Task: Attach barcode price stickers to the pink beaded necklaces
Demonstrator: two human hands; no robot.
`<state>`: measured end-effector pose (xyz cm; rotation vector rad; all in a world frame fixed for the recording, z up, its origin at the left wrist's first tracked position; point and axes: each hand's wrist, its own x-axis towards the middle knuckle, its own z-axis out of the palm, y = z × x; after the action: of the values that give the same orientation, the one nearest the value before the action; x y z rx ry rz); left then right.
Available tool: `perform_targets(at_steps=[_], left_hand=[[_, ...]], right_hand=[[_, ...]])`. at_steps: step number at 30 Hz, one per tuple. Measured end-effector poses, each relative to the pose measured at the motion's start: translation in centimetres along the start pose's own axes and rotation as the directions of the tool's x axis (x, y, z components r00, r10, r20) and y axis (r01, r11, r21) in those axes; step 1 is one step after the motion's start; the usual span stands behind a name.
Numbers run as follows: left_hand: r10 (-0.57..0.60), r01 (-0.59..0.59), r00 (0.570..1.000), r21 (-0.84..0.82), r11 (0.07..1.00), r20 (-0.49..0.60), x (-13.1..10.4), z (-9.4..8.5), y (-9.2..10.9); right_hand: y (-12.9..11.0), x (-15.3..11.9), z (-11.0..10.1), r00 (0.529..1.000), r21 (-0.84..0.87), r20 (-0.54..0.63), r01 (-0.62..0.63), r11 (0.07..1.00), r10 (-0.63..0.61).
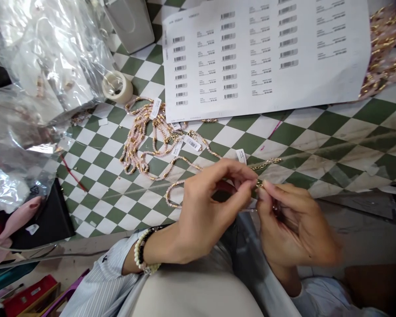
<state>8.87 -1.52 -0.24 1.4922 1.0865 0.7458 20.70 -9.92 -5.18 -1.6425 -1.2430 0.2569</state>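
Note:
My left hand (214, 207) and my right hand (290, 220) meet fingertip to fingertip near the table's front edge. Both pinch the small gold clasp (259, 184) of a beaded necklace (174, 193), whose pink and gold strand runs behind my left hand. A gold extender chain (267, 164) lies just beyond the fingers. Beside it, a white tag (241, 156) shows above my left hand. Further left, a pile of pink and gold necklaces (137, 145) with white barcode tags (192, 143) rests on the table.
The checkered table (218, 132) holds a barcode label sheet (211, 66), a tape roll (117, 87), a grey box (130, 24) and clear plastic bags (53, 48). More beaded strands (386, 53) lie at the far right. A black flat object (46, 215) is at the left edge.

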Motion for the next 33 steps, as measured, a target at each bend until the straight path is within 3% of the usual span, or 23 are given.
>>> perform_targets(at_steps=[2, 5, 9, 12, 27, 33], left_hand=[[0.252, -0.239, 0.968, 0.3, 0.923, -0.004, 0.2, -0.1, -0.7], [0.402, -0.359, 0.915, 0.541, 0.761, 0.042, 0.4, -0.1, -1.8], [0.427, -0.37, 0.903, 0.569, 0.734, 0.037, 0.4, 0.1, -2.4], [0.426, -0.376, 0.903, 0.568, 0.732, 0.05, 0.4, 0.1, -2.4], [0.391, -0.352, 0.919, 0.544, 0.762, 0.048, 0.8, 0.1, -2.3], [0.411, -0.365, 0.91, 0.586, 0.723, 0.059, 1.0, 0.1, -2.1]], right_hand=[[-0.1, 0.9, -0.1, 0.999, -0.004, -0.041, 0.025, 1.0, -0.026], [-0.4, 2.5, -0.4, 0.997, -0.072, 0.027, 0.078, 0.994, -0.076], [-0.5, 4.5, -1.4, 0.951, -0.16, 0.259, 0.213, 0.964, -0.167], [-0.5, 5.4, -2.0, 0.919, -0.186, 0.356, 0.248, 0.951, -0.17], [-0.9, 7.3, -2.3, 0.848, -0.218, 0.49, 0.344, 0.913, -0.202], [-0.7, 7.2, -2.0, 0.849, -0.23, 0.478, 0.367, 0.901, -0.224]])
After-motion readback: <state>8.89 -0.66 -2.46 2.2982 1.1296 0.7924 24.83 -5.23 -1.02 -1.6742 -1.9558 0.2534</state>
